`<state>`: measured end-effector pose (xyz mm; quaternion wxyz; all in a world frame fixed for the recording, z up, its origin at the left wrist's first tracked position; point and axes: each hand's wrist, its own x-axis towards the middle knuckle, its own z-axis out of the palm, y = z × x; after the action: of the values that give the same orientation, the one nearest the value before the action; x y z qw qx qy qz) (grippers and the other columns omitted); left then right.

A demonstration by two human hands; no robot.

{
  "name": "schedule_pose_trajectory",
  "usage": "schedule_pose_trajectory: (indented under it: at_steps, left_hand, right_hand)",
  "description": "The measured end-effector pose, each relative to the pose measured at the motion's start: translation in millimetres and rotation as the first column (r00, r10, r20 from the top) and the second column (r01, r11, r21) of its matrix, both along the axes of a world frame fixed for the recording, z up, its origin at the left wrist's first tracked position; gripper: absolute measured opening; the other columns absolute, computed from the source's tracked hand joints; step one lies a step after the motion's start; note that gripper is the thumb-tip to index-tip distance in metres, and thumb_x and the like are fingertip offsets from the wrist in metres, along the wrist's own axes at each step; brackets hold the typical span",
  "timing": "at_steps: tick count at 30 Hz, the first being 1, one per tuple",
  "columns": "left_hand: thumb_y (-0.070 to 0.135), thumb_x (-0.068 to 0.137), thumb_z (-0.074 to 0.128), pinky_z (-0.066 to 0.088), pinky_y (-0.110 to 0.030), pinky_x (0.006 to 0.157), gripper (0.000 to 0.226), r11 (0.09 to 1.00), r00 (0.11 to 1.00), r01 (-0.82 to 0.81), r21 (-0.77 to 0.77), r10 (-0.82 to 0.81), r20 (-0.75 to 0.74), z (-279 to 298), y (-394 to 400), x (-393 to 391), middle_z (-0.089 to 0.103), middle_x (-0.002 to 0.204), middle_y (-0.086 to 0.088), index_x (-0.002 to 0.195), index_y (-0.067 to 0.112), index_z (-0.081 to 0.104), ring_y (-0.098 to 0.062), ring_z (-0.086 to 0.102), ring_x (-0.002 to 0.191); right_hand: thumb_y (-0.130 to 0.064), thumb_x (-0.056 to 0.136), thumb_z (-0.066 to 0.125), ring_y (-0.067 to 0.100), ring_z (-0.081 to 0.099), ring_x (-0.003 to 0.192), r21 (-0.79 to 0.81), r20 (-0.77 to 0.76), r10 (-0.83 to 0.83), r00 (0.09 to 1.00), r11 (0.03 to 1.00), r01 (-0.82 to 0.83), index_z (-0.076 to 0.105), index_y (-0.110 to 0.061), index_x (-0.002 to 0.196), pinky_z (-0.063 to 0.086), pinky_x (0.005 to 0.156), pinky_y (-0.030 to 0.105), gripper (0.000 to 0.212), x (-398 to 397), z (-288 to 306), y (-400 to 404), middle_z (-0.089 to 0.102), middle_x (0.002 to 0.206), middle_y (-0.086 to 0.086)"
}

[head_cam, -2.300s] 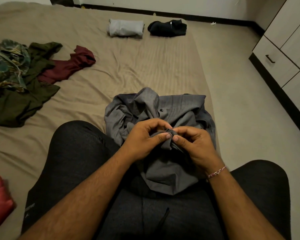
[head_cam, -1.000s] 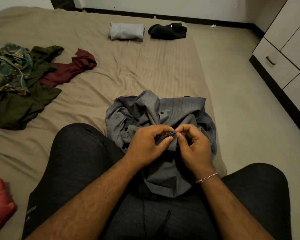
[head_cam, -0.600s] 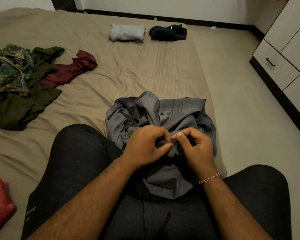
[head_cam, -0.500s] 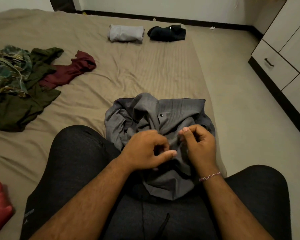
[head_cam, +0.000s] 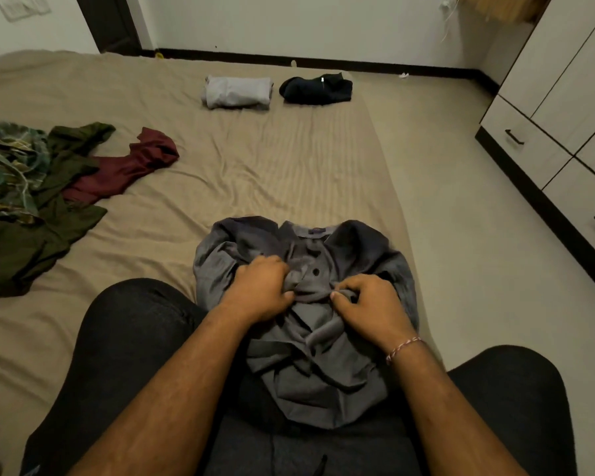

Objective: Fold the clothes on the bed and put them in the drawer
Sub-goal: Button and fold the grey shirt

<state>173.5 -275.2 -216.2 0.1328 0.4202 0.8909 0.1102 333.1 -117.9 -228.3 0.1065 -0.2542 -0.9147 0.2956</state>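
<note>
Seated on the bed (head_cam: pixel 255 166) with a crumpled grey button shirt (head_cam: pixel 310 365) bunched between the knees, half on the lap, half on the sheet. Left hand (head_cam: pixel 260 292) curled tight into the cloth left of the placket; right hand (head_cam: pixel 370 309) curled likewise, thumb pinching a fold just beside a dark button (head_cam: pixel 316 271). Both gripping the shirt front, close together but not touching, most likely to draw the two front edges level for buttoning or straightening before the fold. Collar spread away from the body, sleeves tucked in rumpled heaps at either side.

Farther up the tan sheet, two finished bundles side by side: a folded light grey garment (head_cam: pixel 237 92) and a folded black garment (head_cam: pixel 318 89). At the left edge, an unfolded heap: olive green garment (head_cam: pixel 31 235), patterned green cloth (head_cam: pixel 7 159), maroon garment (head_cam: pixel 128 166). Off to the right across bare floor, a white cabinet with a closed drawer (head_cam: pixel 526 146), dark handle showing.
</note>
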Motion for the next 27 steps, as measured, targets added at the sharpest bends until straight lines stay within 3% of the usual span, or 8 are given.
schedule_pose_trajectory:
  at_steps: [3,7,10,13,15,20,23,27]
  left_hand:
    - [0.042,0.074,0.059,0.047,-0.043,0.054,0.027,0.990,0.995,0.077,0.117,-0.083,0.055,10.9,-22.6,9.2,0.057,0.060,-0.001,0.062,0.018,0.055,-0.021,0.058,0.059]
    - [0.088,0.069,0.052,0.030,-0.040,0.048,0.080,0.989,0.976,0.145,0.034,-0.148,0.159,25.2,-52.7,28.3,0.041,0.048,-0.002,0.059,0.008,0.051,-0.017,0.040,0.044]
    - [0.097,0.074,0.042,0.042,-0.040,0.049,0.087,0.992,0.997,0.031,0.123,-0.040,0.069,26.9,-56.5,32.5,0.055,0.054,-0.001,0.068,0.012,0.063,-0.016,0.053,0.049]
    - [0.061,0.097,0.053,0.053,-0.039,0.060,0.043,0.880,0.995,-0.020,0.475,0.063,-0.074,34.6,-33.5,19.5,0.065,0.069,0.008,0.078,0.026,0.068,-0.006,0.060,0.064]
    - [0.037,0.100,0.058,0.054,-0.042,0.070,0.020,0.841,0.992,0.047,0.538,0.022,-0.121,36.2,-7.8,3.3,0.068,0.084,0.008,0.092,0.024,0.071,-0.013,0.062,0.078]
    - [0.030,0.097,0.060,0.049,-0.047,0.100,0.047,0.923,0.962,0.270,0.274,-0.251,-0.104,3.6,48.9,-31.7,0.060,0.133,-0.004,0.143,0.023,0.053,-0.026,0.057,0.122]
    - [0.046,0.097,0.060,0.029,-0.057,0.118,0.069,0.972,0.969,0.232,0.017,-0.230,-0.090,-20.6,62.9,-39.7,0.042,0.156,-0.005,0.157,0.024,0.032,-0.027,0.036,0.147]
    - [0.037,0.097,0.056,0.015,-0.065,0.119,0.022,0.979,0.960,0.188,-0.074,-0.200,-0.198,-31.2,57.8,-44.1,0.059,0.125,0.002,0.116,0.027,0.063,-0.023,0.044,0.134]
  right_hand:
    - [-0.043,0.093,0.068,0.012,0.060,0.056,-0.019,0.021,-0.015,1.000,1.000,0.015,0.063,-0.009,0.063,0.054,0.060,0.041,0.046,13.3,18.1,-3.5,0.061,0.057,0.003]
    - [-0.051,0.096,0.062,0.016,0.057,0.056,-0.036,0.241,0.155,0.958,0.988,-0.151,0.053,-0.007,0.065,0.044,0.057,0.037,0.055,22.1,33.1,-8.9,0.056,0.060,0.009]
    - [-0.053,0.092,0.065,0.005,0.060,0.062,0.090,0.144,0.025,0.989,0.995,-0.038,0.060,-0.022,0.071,0.046,0.058,0.031,0.038,18.8,36.7,-11.3,0.063,0.064,-0.007]
    - [-0.039,0.090,0.070,0.002,0.059,0.071,0.083,-0.221,-0.141,0.965,0.983,0.163,0.062,-0.027,0.077,0.048,0.064,0.027,0.019,-1.8,40.7,1.4,0.064,0.077,-0.014]
    - [-0.032,0.088,0.071,0.012,0.060,0.088,0.089,-0.293,-0.181,0.939,0.973,0.215,0.064,-0.027,0.091,0.050,0.077,0.032,0.009,-20.3,36.8,21.7,0.063,0.094,-0.011]
    - [-0.050,0.082,0.075,0.038,0.046,0.134,0.082,0.077,-0.384,0.920,0.922,0.378,0.043,-0.019,0.148,0.045,0.107,0.049,0.079,-33.0,4.6,68.6,0.049,0.148,0.010]
    - [-0.046,0.084,0.077,0.037,0.064,0.117,-0.139,0.175,-0.353,0.919,0.915,0.378,0.063,-0.014,0.127,0.051,0.089,0.038,0.055,-13.8,-16.2,79.4,0.070,0.123,0.014]
    - [-0.035,0.091,0.076,0.029,0.070,0.097,-0.257,-0.093,-0.401,0.911,0.894,0.367,0.073,-0.018,0.098,0.051,0.078,0.034,0.019,-2.0,-18.5,79.3,0.075,0.095,0.006]
